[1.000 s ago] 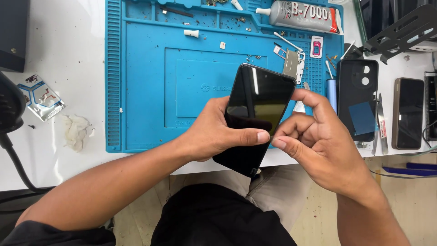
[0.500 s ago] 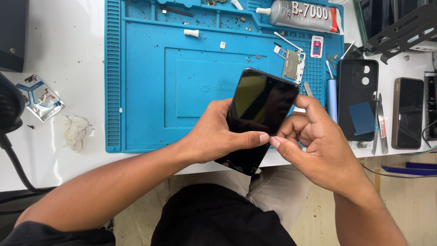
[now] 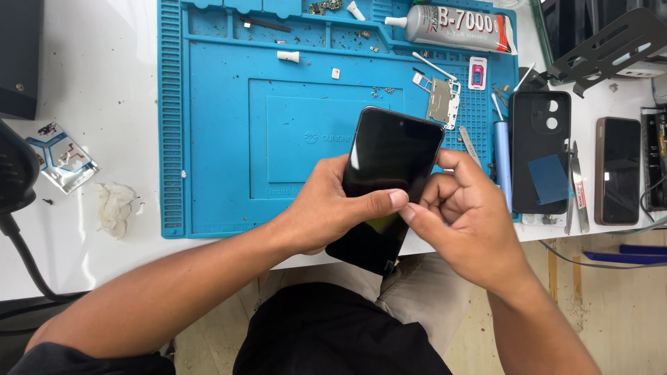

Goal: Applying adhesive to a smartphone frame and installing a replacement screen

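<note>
Item: black smartphone (image 3: 389,180), screen up, dark glass, tilted with its top toward the upper right of the frame. Position: centre of frame, lifted over the near edge of the blue work mat (image 3: 222,139); its lower end overhangs the white table (image 3: 104,104) edge above the person's lap.

Left hand (image 3: 326,208): wrapped round the phone's left long edge from below, fingers closed on it, thumb laid across the glass with its tip near the right long edge.

Right hand (image 3: 465,222): at the phone's right long edge, fingers curled together, thumb and forefinger pinched against that edge, meeting the left thumb tip.

Surroundings, right of frame: blue pen-shaped tool (image 3: 502,160) on the mat's right margin, close to the right hand; black phone back cover (image 3: 538,139) just beyond it; tweezers (image 3: 575,187); a second phone (image 3: 618,170) near the frame edge.

Upper centre: glue tube (image 3: 451,28), metal frame part (image 3: 440,101), small screws and scraps.

Left of frame: crumpled tissue (image 3: 114,205) and foil packet (image 3: 62,156), well apart from the hands.

Open room: the mat's central recessed panel, left of the phone, bears only a few specks.
</note>
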